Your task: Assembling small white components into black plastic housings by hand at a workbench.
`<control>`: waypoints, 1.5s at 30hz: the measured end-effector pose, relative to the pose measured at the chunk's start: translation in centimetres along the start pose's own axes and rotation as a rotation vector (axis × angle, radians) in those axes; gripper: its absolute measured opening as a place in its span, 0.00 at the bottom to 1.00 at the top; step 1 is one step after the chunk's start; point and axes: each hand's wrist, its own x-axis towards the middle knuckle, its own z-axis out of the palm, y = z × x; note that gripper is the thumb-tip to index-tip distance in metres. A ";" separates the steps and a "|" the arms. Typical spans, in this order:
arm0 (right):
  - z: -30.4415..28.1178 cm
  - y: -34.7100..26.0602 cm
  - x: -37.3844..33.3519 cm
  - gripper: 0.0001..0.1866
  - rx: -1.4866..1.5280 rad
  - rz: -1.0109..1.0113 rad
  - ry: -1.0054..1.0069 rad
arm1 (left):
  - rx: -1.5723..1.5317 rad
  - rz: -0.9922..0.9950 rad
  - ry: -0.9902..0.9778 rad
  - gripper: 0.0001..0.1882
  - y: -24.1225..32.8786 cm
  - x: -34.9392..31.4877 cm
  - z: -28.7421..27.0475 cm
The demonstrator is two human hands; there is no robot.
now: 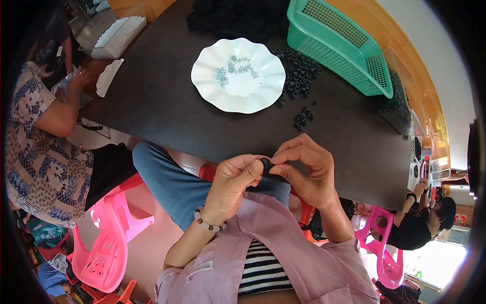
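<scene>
Just off the table's near edge, a small black rounded part [267,165] is pinched between the thumb and fingers of my left hand [234,178]. My right hand [309,169] meets it from the other side, thumb and forefinger closed at its edge; anything tiny between those fingertips is too small to make out. Beyond my hands stands a white scalloped plate [244,100] with small clear pieces [221,77] spread on it. To the plate's right lie many loose black ring-shaped parts [299,73], with a smaller cluster [304,117] nearer to me.
A green plastic basket [339,53] sits at the far right of the dark table [152,96], beside a clear bin of dark parts [397,109]. Black cloth [235,20] lies at the back. Another person [48,131] works at left, near a pink chair [106,243]. Others are at right.
</scene>
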 end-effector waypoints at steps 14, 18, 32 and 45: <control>1.1 1.1 -0.7 0.07 0.347 0.114 0.090 | -0.188 -0.051 -0.074 0.15 -0.4 0.3 -0.6; 1.4 1.2 -0.9 0.07 0.373 0.127 0.074 | -0.178 -0.049 -0.066 0.15 -0.6 0.3 -0.7; 0.9 0.8 -0.7 0.09 0.358 0.188 -0.037 | 0.141 0.150 -0.029 0.14 -0.2 -0.1 -0.7; 1.3 2.5 0.3 0.16 0.573 0.053 -0.279 | 0.134 0.076 -0.119 0.17 0.8 -0.3 -1.2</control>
